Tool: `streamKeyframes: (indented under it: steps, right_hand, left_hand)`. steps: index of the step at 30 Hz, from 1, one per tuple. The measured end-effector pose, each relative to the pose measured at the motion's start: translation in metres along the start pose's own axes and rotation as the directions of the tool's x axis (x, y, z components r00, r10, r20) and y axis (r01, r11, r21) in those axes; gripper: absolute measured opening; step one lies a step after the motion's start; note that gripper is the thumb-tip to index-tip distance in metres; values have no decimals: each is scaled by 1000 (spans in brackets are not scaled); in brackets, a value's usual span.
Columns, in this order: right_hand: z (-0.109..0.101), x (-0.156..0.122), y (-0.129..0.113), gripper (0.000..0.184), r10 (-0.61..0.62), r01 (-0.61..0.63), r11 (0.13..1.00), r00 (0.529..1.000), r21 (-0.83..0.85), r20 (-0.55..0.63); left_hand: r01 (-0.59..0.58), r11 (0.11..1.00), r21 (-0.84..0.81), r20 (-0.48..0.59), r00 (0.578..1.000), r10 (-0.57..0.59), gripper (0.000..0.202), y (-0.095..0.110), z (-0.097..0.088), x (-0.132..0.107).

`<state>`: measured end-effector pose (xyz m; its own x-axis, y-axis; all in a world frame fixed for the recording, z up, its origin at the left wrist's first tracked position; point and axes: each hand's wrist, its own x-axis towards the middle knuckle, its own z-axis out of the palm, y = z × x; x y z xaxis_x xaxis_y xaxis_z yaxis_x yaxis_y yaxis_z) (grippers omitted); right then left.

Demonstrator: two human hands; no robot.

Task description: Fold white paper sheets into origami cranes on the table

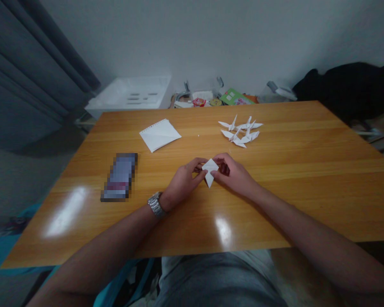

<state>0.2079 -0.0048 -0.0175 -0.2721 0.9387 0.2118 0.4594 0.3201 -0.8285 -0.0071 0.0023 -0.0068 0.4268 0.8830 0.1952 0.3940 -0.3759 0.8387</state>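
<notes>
The left forearm (pixel 115 245) and right forearm (pixel 304 224) angle inward; the left hand (pixel 183 179) and right hand (pixel 235 172) nearly meet (thumbs (pixel 201 175) pointing at each other), fingers (pixel 196 161) curled in a pinch.

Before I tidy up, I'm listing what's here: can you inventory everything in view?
Folded paper: 1, white, between both hands
Paper cranes: about four, overlapping, white, table's far side, right of centre
Paper sheets: small stack, white, far left
Phone-like device: 1, blurred, left
Table: 1, wood-brown, centre
Tray: 1, white, behind table
Green item: 1, behind table, among clutter
Dark heap: 1, black, back right
Curtain: grey, left
Wall: pale grey, back
Watch: 1, silver, left wrist
Left hand: 1, bare, at folded paper's left
Right hand: 1, bare, at its right
</notes>
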Motion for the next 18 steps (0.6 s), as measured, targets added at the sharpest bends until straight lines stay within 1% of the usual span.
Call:
streamKeyframes:
  steps: [2,4,6,8,11,18]
  right_hand:
    - [-1,-1,-2,33,53,-58,987,998,147,37]
    - [-1,-3,-5,30,73,-86,964,996,253,60]
    - [-2,-4,-10,26,100,-122,934,992,337,80]
    - [-3,-5,-15,27,148,-188,901,980,390,131]
    - [-3,-6,-19,30,184,-231,876,972,424,149]
    - [-4,-6,-21,31,182,-220,880,975,420,130]
  left_hand:
    - [20,992,-123,6,1000,-19,24,-1,2,-1]
    - [41,974,-224,9,999,-40,26,-1,4,-1]
    - [51,959,-280,0,999,-53,28,0,5,-2]
    - [54,950,-306,-14,998,-62,28,1,6,-2]
    - [57,947,-317,-22,998,-67,28,2,5,-3]
    - [61,936,-347,-10,998,-69,27,4,6,-2]
